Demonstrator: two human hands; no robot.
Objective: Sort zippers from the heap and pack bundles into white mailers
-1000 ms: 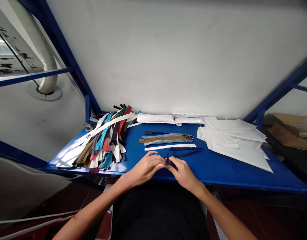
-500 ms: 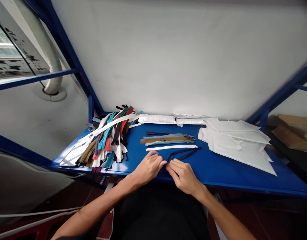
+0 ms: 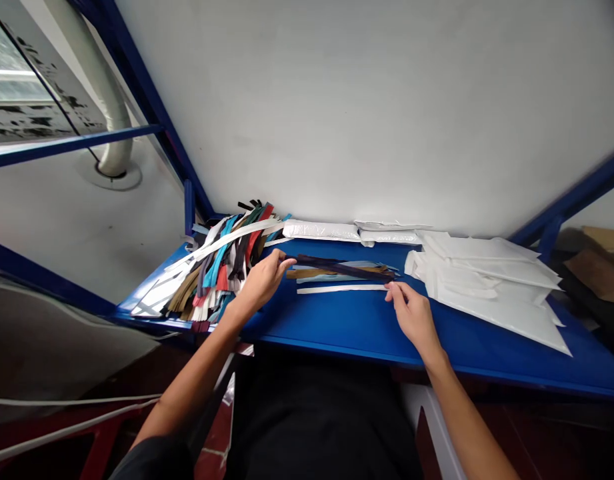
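A dark navy zipper (image 3: pixel 344 267) is stretched out lengthwise over a small row of blue and brown zippers on the table. My left hand (image 3: pixel 261 280) pinches its left end between thumb and fingers. At the opposite end, my right hand (image 3: pixel 411 312) has its fingertips closed on the dark strip's tip, partly hiding it. A white zipper (image 3: pixel 337 289) lies straight in front of the row, just left of my right fingertips. To the left of my left hand is a heap of many-coloured zippers (image 3: pixel 219 257).
White plastic bags (image 3: pixel 487 280) are piled on the right of the blue table (image 3: pixel 331 327). White wrapped packets (image 3: pixel 321 231) lie along the wall at the back. Blue frame posts (image 3: pixel 159 127) rise at both sides, and brown cardboard (image 3: pixel 599 273) sits far right.
My hands were close together at the front edge, with the dark zipper folded between them. They have moved apart and forward, and the zipper is now drawn straight over the row.
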